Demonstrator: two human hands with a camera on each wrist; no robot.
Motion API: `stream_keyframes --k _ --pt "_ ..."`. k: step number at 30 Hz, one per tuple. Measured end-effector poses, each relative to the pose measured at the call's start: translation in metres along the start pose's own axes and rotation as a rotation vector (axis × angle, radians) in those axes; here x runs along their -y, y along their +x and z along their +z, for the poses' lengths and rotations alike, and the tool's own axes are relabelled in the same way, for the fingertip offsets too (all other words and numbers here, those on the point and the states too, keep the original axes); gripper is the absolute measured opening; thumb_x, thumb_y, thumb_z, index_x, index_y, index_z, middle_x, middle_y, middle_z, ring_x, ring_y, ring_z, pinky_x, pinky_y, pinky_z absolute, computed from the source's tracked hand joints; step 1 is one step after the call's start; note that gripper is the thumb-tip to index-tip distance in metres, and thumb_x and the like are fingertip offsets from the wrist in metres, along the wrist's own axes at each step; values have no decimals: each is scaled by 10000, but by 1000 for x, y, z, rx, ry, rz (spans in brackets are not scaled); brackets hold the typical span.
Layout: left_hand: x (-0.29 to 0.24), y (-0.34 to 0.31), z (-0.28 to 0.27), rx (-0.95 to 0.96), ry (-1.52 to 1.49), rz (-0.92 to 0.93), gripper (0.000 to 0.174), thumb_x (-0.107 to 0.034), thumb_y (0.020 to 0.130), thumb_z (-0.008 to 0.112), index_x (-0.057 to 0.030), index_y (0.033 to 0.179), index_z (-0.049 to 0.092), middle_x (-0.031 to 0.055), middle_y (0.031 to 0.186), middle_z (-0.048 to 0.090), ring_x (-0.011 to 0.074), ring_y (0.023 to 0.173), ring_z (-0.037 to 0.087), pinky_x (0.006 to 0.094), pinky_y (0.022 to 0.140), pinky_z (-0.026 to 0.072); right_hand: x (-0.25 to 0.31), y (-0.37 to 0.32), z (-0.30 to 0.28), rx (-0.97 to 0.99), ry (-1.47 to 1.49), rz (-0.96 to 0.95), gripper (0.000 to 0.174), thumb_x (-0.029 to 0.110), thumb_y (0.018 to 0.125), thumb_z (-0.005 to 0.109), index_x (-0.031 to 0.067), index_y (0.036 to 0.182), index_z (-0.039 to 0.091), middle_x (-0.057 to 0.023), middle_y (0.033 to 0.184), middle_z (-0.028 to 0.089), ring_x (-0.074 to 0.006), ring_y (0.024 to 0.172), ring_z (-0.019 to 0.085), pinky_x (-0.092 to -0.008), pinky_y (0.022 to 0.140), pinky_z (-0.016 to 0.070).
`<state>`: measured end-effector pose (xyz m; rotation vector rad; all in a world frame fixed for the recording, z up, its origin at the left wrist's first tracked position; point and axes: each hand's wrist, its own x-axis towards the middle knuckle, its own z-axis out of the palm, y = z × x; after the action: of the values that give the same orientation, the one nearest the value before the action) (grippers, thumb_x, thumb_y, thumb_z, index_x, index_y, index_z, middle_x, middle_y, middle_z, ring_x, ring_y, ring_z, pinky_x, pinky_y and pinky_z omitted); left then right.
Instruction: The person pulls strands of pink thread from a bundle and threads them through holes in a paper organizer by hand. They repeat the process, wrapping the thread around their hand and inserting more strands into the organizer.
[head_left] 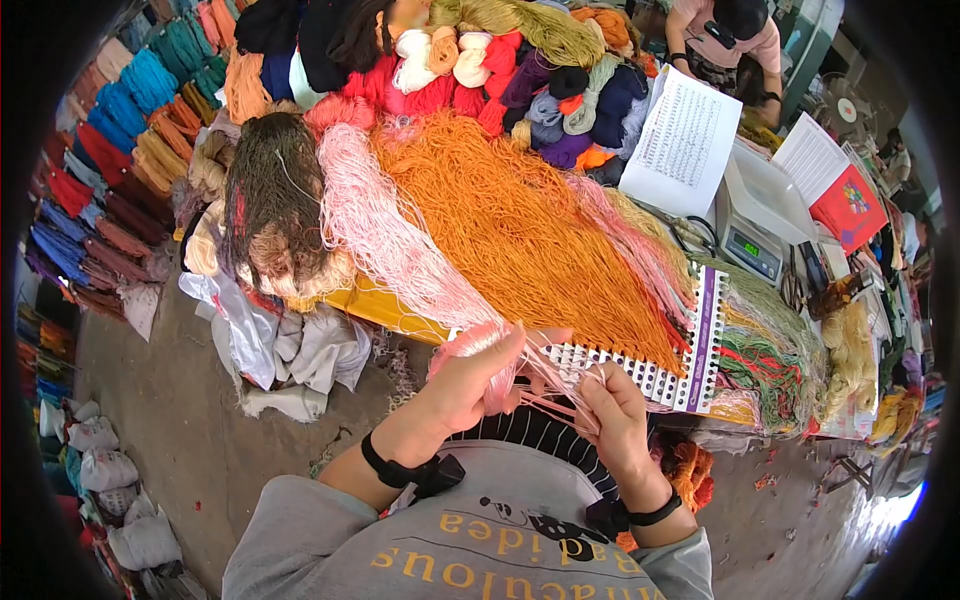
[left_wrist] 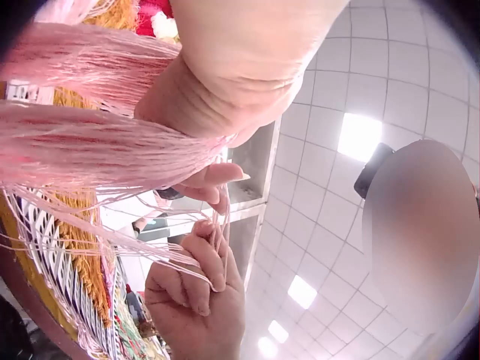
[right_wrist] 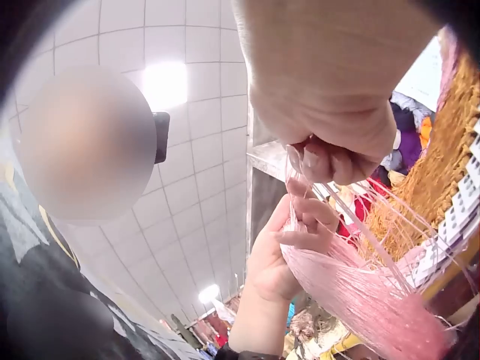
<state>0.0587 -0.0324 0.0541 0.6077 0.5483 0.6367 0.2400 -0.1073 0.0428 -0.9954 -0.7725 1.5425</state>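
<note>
A thick bundle of pink thread [head_left: 400,240] runs down over the table's front edge to the left hand [head_left: 470,385], which grips it with the thumb on top. Close on the right, the right hand [head_left: 615,415] pinches several thin pink strands drawn out of the bundle. In the left wrist view the pink thread [left_wrist: 90,146] hangs in two thick parts around the left hand [left_wrist: 232,67], and the right hand [left_wrist: 199,292] has strands across its curled fingers. The right wrist view shows the left hand [right_wrist: 289,247] around the bundle's end, below the right hand [right_wrist: 330,112].
Orange thread [head_left: 510,230] covers the table's middle, beside a white perforated strip [head_left: 640,380]. Dark brown thread [head_left: 272,190] lies at the left. A scale [head_left: 750,245], scissors [head_left: 697,235] and printed sheets [head_left: 683,135] are at the right. Another person [head_left: 725,50] is at the far side.
</note>
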Motion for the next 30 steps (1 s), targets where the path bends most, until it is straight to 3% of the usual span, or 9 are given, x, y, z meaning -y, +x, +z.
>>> stream_keyframes --k 1,5,8,10,11,13,22,25,30 --pt "1 1 0 1 -43 16 433 -315 973 405 36 1211 493 106 1135 583 97 711 552 167 509 454 0 0 0 -3 -25 -11 138 159 953 461 59 858 460 30 570 395 -45 430 311 -200 397 241" --pt "-3 -1 11 -45 -116 -11 413 -286 977 391 50 1199 480 139 1162 575 140 722 574 208 556 493 0 -2 1 -36 -129 -32 139 161 959 451 56 869 460 27 575 409 -46 431 318 -199 395 251" --pt "2 1 8 -5 -214 35 433 -278 978 381 74 1216 464 131 980 619 182 718 588 273 605 522 0 -2 0 18 -125 -38 155 194 971 448 52 917 477 21 620 464 -35 482 379 -181 433 279" --pt "3 2 -4 288 -53 88 555 -394 958 376 42 1298 421 85 724 585 189 699 629 323 732 519 -2 -1 2 -25 -209 -155 164 198 975 432 48 921 470 -19 651 531 -60 494 441 -181 446 321" --pt "2 1 -5 288 -53 88 555 -394 958 376 42 1298 421 85 724 585 189 699 629 323 732 519 -2 -1 1 -25 -209 -155 164 198 975 432 48 921 470 -19 651 531 -60 494 441 -181 446 321" --pt "1 0 -7 306 -127 40 486 -306 976 381 84 1262 431 51 659 506 182 638 579 326 658 527 -3 1 -2 -11 -257 -181 176 198 979 412 43 912 460 -61 686 573 -94 511 492 -192 462 365" --pt "-3 -1 0 15 56 -2 497 -389 964 382 9 1244 483 56 803 587 111 610 557 185 428 406 4 -2 -2 -4 53 -64 155 180 958 427 48 878 436 -71 549 464 -148 406 435 -236 402 385" --pt "-4 -2 1 28 -48 -5 419 -299 961 442 41 1188 531 59 822 596 101 648 561 167 410 368 5 -2 -4 13 58 -52 157 155 970 406 35 871 430 -73 585 484 -128 448 439 -237 426 390" --pt "-1 1 -5 93 45 6 478 -371 963 394 22 1212 504 57 803 611 96 597 523 179 418 360 7 -2 -5 4 35 -48 160 158 970 408 37 868 435 -69 560 477 -127 433 430 -237 421 383"
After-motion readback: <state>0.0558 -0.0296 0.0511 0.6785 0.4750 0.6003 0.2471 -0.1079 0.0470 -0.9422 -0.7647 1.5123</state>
